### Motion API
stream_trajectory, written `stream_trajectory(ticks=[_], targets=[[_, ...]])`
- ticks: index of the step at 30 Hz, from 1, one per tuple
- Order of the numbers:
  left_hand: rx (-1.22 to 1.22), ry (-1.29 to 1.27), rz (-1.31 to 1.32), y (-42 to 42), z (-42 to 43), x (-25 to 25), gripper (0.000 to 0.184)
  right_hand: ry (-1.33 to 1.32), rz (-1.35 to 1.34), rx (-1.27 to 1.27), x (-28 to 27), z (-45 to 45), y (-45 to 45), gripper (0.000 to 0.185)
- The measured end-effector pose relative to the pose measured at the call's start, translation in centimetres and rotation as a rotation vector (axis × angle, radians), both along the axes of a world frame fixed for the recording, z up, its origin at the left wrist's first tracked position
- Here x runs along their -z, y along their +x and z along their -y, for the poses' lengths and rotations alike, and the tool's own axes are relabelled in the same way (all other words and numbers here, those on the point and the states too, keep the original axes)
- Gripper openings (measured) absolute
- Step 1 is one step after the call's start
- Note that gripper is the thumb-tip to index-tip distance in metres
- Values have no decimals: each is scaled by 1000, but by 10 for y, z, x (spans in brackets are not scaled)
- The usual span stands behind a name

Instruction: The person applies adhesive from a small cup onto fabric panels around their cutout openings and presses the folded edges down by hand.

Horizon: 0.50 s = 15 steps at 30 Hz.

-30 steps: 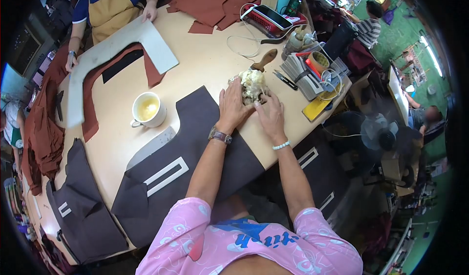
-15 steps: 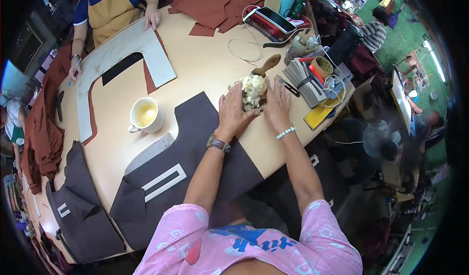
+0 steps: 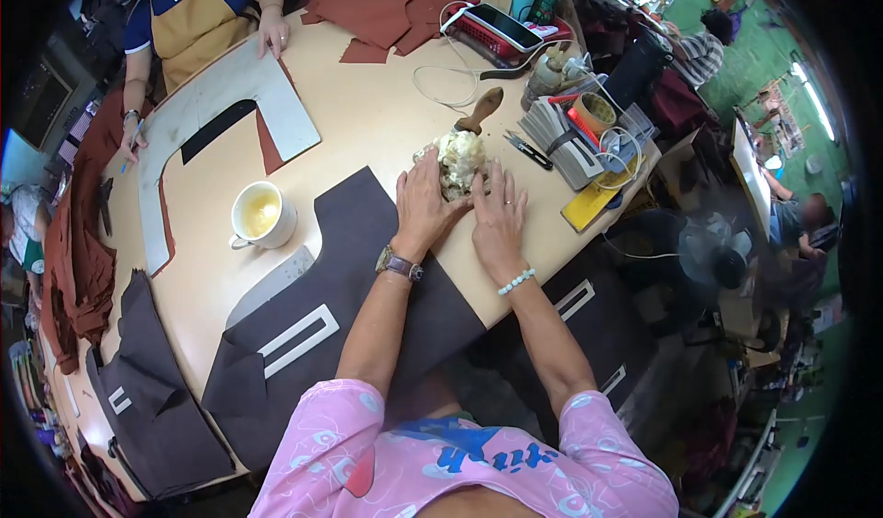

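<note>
A lumpy, cream-coloured mass [image 3: 462, 155] sits on the table in front of me, its lower part darker and crusted. A brush with a wooden handle [image 3: 486, 107] sticks up from its far side. Along the left side of the mass, my left hand [image 3: 422, 207] rests with fingers stretched out, touching it. My right hand [image 3: 498, 219] is at the lower right, fingers spread, its fingertips close to the mass; whether they touch it I cannot tell. Dark fabric [image 3: 368, 233] lies beneath my left forearm, with a white slotted piece [image 3: 299, 341] on it.
A white cup [image 3: 262, 228] with yellowish contents stands to the left. Beyond it, a co-worker's hands touch a large pale template [image 3: 287, 118] over reddish-brown material. To the right are a black cutter [image 3: 530, 152], a yellow box [image 3: 589, 207] and tape [image 3: 596, 111]. A phone [image 3: 504, 27] lies behind.
My right hand has shifted down and left, from beside the mass toward its near side. My left hand stays against the mass. The whole view has shifted slightly.
</note>
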<state>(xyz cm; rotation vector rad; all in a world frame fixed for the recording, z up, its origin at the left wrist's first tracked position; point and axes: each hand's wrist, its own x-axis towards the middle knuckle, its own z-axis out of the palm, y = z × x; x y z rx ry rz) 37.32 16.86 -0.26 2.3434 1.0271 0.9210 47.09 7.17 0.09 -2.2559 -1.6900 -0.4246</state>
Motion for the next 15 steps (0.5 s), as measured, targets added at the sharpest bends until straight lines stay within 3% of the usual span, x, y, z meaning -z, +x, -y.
stream_trajectory(ticks=[3, 6, 9, 11, 13, 15], targets=[[16, -3, 19, 1, -6, 8, 95, 132, -82, -182, -10, 12, -6, 48], [42, -58, 47, -2, -5, 8, 97, 292, -370, -286, -14, 11, -14, 42], [37, -53, 61, -1, -9, 8, 102, 203, -1646, -148, -25, 10, -19, 37], [44, -67, 47, -2, -9, 13, 107, 124, -2280, -387, -24, 8, -6, 37], [68, -107, 28, -3, -13, 12, 112, 75, -2709, -463, -28, -1, 1, 42], [71, -47, 79, -3, -12, 11, 114, 146, -2856, -433, -25, -14, 5, 46]])
